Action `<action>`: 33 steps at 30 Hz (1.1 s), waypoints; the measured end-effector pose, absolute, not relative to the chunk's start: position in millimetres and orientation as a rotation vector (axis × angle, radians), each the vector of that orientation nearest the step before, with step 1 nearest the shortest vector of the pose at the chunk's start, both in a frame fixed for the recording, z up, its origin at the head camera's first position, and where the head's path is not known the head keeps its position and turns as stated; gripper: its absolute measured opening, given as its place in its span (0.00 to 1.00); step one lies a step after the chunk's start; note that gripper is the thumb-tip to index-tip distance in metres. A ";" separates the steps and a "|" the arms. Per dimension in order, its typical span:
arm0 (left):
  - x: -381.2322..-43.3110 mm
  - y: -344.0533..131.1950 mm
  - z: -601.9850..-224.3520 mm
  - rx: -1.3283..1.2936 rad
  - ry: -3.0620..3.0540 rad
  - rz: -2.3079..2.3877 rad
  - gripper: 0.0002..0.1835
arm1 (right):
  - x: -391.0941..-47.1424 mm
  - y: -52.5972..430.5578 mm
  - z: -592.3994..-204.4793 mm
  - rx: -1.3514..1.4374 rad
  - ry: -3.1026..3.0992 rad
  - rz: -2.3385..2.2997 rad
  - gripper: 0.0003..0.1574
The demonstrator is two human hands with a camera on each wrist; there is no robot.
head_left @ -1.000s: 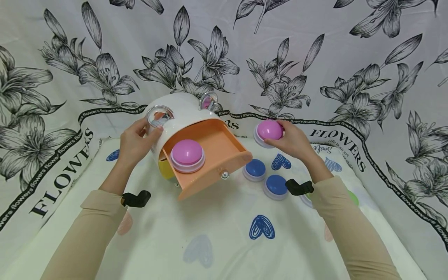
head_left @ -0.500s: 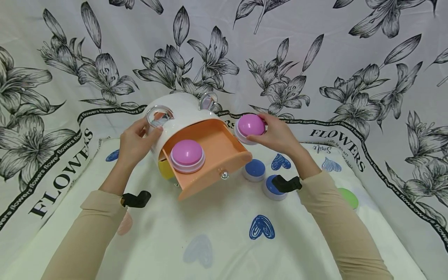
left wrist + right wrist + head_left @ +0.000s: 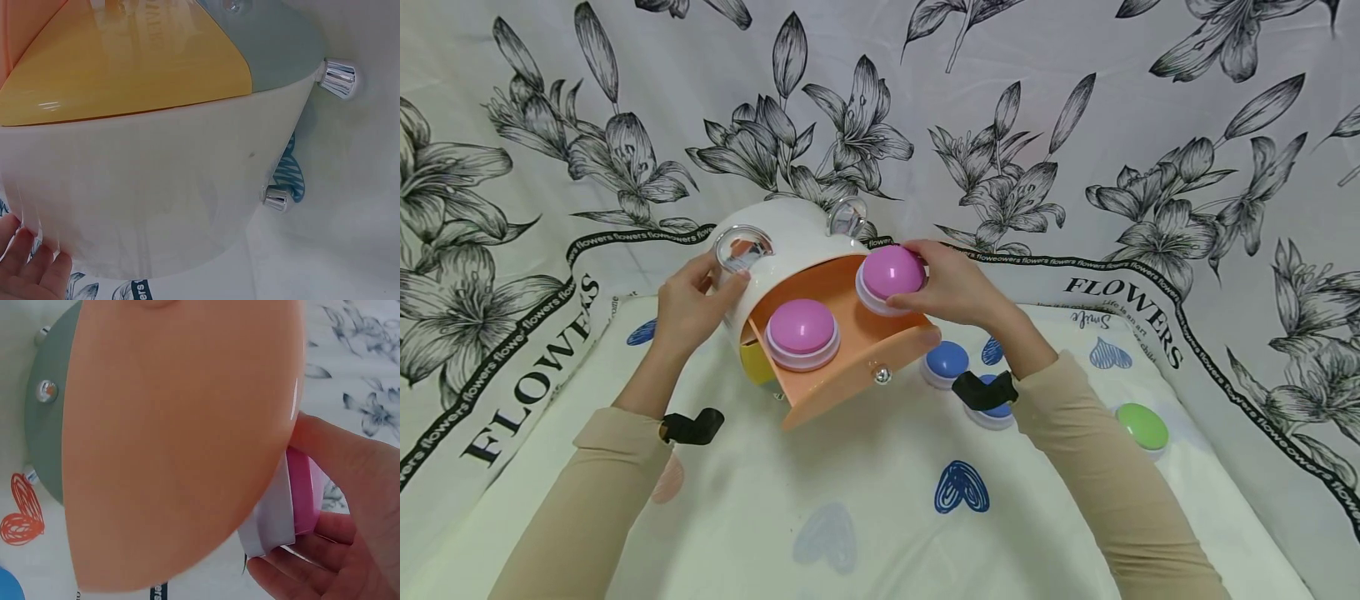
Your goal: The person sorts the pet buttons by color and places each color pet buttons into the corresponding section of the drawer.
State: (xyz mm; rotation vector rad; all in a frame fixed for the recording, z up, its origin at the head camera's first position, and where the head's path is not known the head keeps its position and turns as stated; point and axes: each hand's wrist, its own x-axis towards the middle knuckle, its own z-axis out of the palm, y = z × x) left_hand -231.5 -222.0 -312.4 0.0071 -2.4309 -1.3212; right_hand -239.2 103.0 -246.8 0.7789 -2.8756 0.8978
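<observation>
Five round domed buttons are in view: two pink buttons (image 3: 801, 327) (image 3: 893, 271), two blue buttons (image 3: 947, 359) (image 3: 1000, 410) and one green button (image 3: 1143, 427). One white cabinet (image 3: 790, 225) bears two clear ears (image 3: 743, 247) (image 3: 847, 217) and three drawer fronts: one orange (image 3: 850, 375), one yellow (image 3: 137, 62), one grey-green (image 3: 287, 50). There are two hands (image 3: 694, 307) (image 3: 955, 283) and two black wrist mounts (image 3: 692, 426) (image 3: 985, 389).

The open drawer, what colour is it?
The drawer is plain light orange; it shows best in the head view, where both inside and front are visible.
</observation>
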 end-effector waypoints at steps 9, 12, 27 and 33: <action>-233.2 -221.5 -312.3 -0.003 -2.425 -1.345 0.30 | -240.0 88.1 -248.9 0.869 -2.953 0.793 0.44; -233.6 -221.4 -312.0 -0.006 -2.421 -1.344 0.30 | -241.3 85.4 -250.1 0.897 -2.960 0.773 0.44; -231.8 -222.7 -312.4 0.011 -2.429 -1.335 0.30 | -245.6 74.2 -254.6 0.966 -2.988 0.708 0.43; -232.5 -222.7 -313.3 0.001 -2.415 -1.345 0.30 | -246.9 74.4 -255.6 0.963 -3.006 0.707 0.42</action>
